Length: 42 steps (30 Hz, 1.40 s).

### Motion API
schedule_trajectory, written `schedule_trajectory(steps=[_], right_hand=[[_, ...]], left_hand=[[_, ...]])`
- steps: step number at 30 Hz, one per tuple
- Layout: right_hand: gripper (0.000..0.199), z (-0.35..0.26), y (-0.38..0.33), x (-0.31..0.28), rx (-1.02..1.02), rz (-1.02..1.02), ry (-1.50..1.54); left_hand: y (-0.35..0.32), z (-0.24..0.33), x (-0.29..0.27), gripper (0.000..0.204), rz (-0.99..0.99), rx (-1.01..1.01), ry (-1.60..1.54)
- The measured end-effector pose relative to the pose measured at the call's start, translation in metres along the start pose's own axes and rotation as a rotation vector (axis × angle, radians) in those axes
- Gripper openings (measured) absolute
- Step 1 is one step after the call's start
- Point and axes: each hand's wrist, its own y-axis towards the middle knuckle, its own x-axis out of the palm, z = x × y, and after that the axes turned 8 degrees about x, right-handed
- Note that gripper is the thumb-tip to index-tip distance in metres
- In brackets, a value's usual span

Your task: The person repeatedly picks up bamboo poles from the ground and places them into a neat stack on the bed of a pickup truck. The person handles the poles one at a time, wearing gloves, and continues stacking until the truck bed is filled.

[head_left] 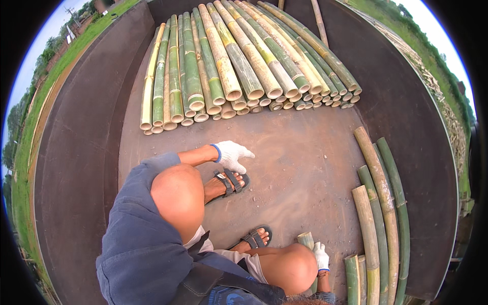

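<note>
My left hand, in a white knitted glove with a blue cuff, hangs over the truck bed floor by my sandalled foot. Its fingers are stretched out, and it holds nothing. Beside my bent right knee, my right hand, gloved the same way, is closed against the side of a short-looking bamboo pole. My knee hides most of that pole, and part of the grip. A large stack of green and yellowish bamboo poles lies ahead, cut ends facing me.
Several more bamboo poles lie along the right side, near the dark metal side wall. Another wall rises on the left. Dusty metal floor spreads between the stack and my feet. Grass and cut bamboo show outside.
</note>
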Motion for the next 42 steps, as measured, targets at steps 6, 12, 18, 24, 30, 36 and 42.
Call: schedule_trajectory(steps=[6, 12, 18, 24, 30, 36, 42], right_hand=[[0.094, -0.234, 0.037, -0.106, -0.456, -0.045, 0.513], [0.092, -0.348, 0.033, -0.158, -0.796, -0.016, 0.691], [0.105, -0.121, -0.051, -0.172, -0.637, -0.189, 0.429], [0.100, 0.027, -0.137, -0.138, -0.136, -0.030, 0.435], [0.085, 0.012, -0.023, -0.175, -0.264, 0.314, 0.372], [0.086, -0.095, 0.163, -0.244, -0.206, 0.530, 0.313], [0.101, -0.071, 0.154, -0.213, -0.228, 0.526, 0.621]], left_hand=[[0.002, 0.023, 0.064, 0.078, 0.407, 0.040, -0.997], [-0.021, -0.002, 0.043, 0.052, 0.935, -0.003, -1.690], [-0.009, -0.044, -0.057, 0.054, 1.270, -0.082, -1.383], [0.101, -0.067, -0.188, 0.077, 1.419, -0.121, -1.256], [0.216, -0.003, -0.185, 0.087, 1.000, 0.119, -1.509], [0.303, 0.136, -0.010, 0.110, -0.054, 0.019, -1.578], [0.373, 0.153, -0.026, 0.076, -0.001, 0.061, -1.928]])
